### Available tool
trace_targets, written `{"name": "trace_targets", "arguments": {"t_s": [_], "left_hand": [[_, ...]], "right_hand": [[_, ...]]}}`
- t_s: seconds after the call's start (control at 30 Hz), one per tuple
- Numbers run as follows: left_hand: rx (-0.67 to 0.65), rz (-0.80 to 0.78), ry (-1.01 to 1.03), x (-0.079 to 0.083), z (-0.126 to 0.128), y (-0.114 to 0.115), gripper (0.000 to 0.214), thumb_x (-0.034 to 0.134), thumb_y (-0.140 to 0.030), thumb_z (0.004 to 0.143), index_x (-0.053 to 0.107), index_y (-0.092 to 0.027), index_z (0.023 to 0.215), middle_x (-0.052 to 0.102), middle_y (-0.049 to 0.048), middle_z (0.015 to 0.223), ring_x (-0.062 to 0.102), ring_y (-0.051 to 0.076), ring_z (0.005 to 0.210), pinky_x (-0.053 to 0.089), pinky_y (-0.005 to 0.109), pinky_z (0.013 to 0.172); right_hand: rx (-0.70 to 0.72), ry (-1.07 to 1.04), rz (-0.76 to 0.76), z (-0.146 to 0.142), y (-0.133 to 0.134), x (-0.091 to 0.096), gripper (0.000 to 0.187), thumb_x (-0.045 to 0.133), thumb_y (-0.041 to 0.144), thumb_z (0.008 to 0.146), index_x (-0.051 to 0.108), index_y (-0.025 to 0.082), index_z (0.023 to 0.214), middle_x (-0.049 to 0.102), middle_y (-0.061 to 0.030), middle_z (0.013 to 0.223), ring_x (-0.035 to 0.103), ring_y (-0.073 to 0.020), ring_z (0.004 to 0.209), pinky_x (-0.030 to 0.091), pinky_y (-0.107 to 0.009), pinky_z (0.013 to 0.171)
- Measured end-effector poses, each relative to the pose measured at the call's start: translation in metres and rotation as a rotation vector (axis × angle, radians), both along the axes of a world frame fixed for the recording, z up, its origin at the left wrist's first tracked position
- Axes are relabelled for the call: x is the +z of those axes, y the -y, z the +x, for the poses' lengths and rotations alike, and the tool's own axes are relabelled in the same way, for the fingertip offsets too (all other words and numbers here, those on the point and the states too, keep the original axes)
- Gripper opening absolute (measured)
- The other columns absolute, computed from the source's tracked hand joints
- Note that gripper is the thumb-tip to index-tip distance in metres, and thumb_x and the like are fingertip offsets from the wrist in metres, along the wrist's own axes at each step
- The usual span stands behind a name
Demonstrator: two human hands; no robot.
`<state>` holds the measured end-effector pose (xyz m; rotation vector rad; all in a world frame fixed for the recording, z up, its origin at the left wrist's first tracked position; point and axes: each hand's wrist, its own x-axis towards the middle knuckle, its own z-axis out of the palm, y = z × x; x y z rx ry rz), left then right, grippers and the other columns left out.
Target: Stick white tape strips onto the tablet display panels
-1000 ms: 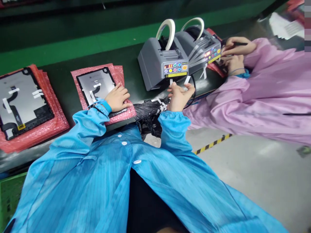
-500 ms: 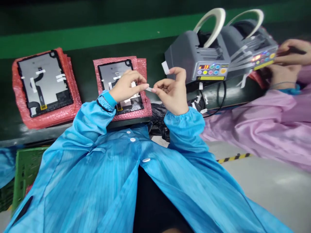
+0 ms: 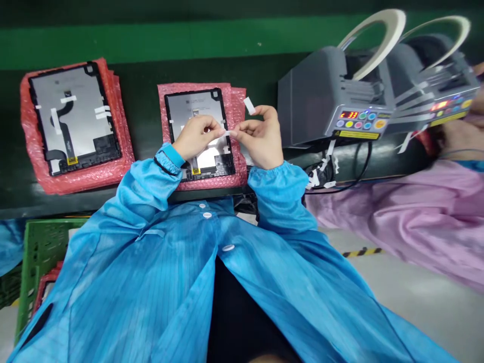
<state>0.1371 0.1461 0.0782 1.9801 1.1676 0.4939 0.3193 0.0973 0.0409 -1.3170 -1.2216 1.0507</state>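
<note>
Between the fingertips of my left hand [image 3: 199, 135] and my right hand [image 3: 262, 138] is a short strip of white tape [image 3: 227, 133], pinched at both ends. A second piece of white tape [image 3: 249, 105] clings to a raised finger of my right hand. Below my hands lies a tablet screen panel [image 3: 223, 165], its grey back facing up, with a black frame and a yellow-ended flex cable. My left hand covers part of it. Pink bubble wrap [image 3: 239, 151] lies beneath the panel.
Another tablet panel [image 3: 86, 91] lies on stacked red bubble wrap [image 3: 126, 154] at left. Two grey tape dispensers [image 3: 308, 101] stand at right, with tape scraps [image 3: 315, 177] below. A co-worker's pink sleeve [image 3: 408, 212] is at far right. A green crate [image 3: 32, 262] stands lower left.
The view has shifted, so the dispensers appear farther right. My hands have drawn slightly closer together over the panel, with the tape strip still between them.
</note>
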Motion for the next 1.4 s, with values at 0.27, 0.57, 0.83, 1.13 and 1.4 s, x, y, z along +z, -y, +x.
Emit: {"name": "trace_targets", "arguments": {"t_s": [0.27, 0.57, 0.83, 1.13, 1.4], "left_hand": [[0.101, 0.064, -0.293, -0.008, 0.025, 0.003, 0.017, 0.065, -0.023, 0.091, 0.064, -0.016, 0.076, 0.067, 0.0092, 0.093, 0.057, 0.031, 0.113, 0.044, 0.044, 0.101], [0.095, 0.012, -0.516, 0.002, 0.034, 0.008, 0.019, 0.058, -0.027, 0.097, 0.069, -0.015, 0.087, 0.064, 0.0142, 0.112, 0.047, 0.037, 0.128, 0.038, 0.048, 0.107], [0.079, 0.052, -0.522, 0.0, 0.034, 0.01, 0.017, 0.058, -0.025, 0.094, 0.07, -0.014, 0.09, 0.064, 0.0148, 0.11, 0.047, 0.037, 0.127, 0.038, 0.05, 0.107], [0.152, 0.099, -0.45, -0.007, 0.028, 0.004, 0.015, 0.074, -0.029, 0.083, 0.065, -0.019, 0.091, 0.061, 0.0123, 0.115, 0.047, 0.037, 0.125, 0.038, 0.051, 0.105], [0.131, 0.138, -0.268, 0.001, 0.009, -0.019, 0.017, 0.057, -0.036, 0.097, 0.068, -0.024, 0.094, 0.065, 0.0078, 0.109, 0.051, 0.029, 0.119, 0.039, 0.044, 0.103]], "right_hand": [[-0.084, 0.109, -0.135, 0.009, -0.013, -0.02, 0.066, 0.083, 0.044, 0.068, 0.038, 0.026, 0.112, 0.068, 0.0031, 0.084, 0.066, -0.0146, 0.072, 0.056, -0.035, 0.07], [-0.092, 0.297, -0.21, 0.009, -0.021, -0.032, 0.06, 0.08, 0.04, 0.071, 0.042, 0.022, 0.114, 0.071, -0.0029, 0.091, 0.067, -0.0162, 0.075, 0.055, -0.037, 0.074], [-0.03, 0.32, -0.281, 0.004, -0.024, -0.014, 0.055, 0.082, 0.023, 0.069, 0.037, 0.023, 0.102, 0.066, 0.0013, 0.077, 0.067, -0.0179, 0.073, 0.053, -0.039, 0.077], [0.064, 0.292, -0.271, 0.025, -0.04, -0.022, 0.069, 0.094, 0.028, 0.051, 0.039, 0.026, 0.092, 0.045, 0.0079, 0.069, 0.057, -0.0154, 0.073, 0.052, -0.034, 0.071], [0.169, 0.302, -0.183, 0.028, -0.031, 0.005, 0.05, 0.058, 0.071, 0.082, 0.05, 0.022, 0.076, 0.045, 0.0009, 0.069, 0.054, -0.017, 0.081, 0.049, -0.035, 0.08]]}}
